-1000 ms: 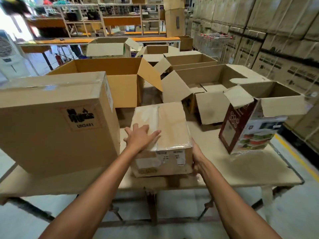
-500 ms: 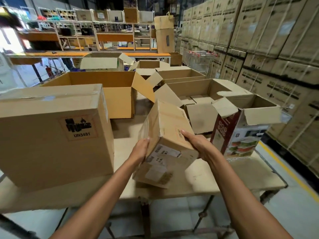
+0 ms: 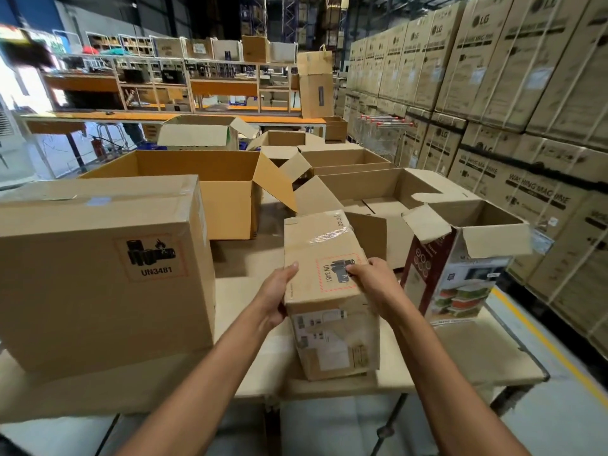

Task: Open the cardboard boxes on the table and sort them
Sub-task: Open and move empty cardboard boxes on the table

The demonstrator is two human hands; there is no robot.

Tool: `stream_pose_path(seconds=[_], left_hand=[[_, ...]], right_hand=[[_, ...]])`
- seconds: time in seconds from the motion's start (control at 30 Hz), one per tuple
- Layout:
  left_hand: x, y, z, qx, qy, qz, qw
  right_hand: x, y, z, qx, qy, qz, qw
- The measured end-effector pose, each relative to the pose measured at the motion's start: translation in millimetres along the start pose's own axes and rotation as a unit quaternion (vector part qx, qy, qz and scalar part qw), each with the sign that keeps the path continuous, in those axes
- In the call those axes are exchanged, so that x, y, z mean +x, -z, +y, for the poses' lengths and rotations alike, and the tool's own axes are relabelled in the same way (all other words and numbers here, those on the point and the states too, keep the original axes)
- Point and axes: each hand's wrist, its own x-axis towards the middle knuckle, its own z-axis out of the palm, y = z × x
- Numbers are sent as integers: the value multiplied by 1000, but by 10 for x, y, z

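Warehouse table [image 3: 460, 357] full of cardboard boxes [image 3: 98, 274] beside tall stacked cartons [image 3: 493, 77]

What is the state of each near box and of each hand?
small box: taped shut, tilted.
large left box: taped shut.
printed box: flaps open.
rear box: flaps open.
left hand: grips the small box.
right hand: grips the small box.
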Motion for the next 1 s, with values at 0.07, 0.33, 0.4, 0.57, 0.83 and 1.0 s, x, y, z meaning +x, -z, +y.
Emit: stream_pose_path(seconds=[0.07,0.33,0.4,0.57,0.83,1.0], left_hand=[[16,67,-6,-49,8,-15,999],[22,682,-391,-222,86,-20,971],[60,850,-413,-165,90,20,982],[110,968,-326,127,87,158,975],[177,796,-15,176,-51,173,968],[250,956,-57,439,-130,182,870]], right_hand=[[-28,-41,-24,2,13,-4,1000],[-157,-311,-119,-238,238,26,941],[-75,-351,42,-324,253,-15,911],[110,-373,358,-448,187,-37,874],[150,-847,402,-526,186,-37,829],[196,-932,391,-528,187,-37,828]])
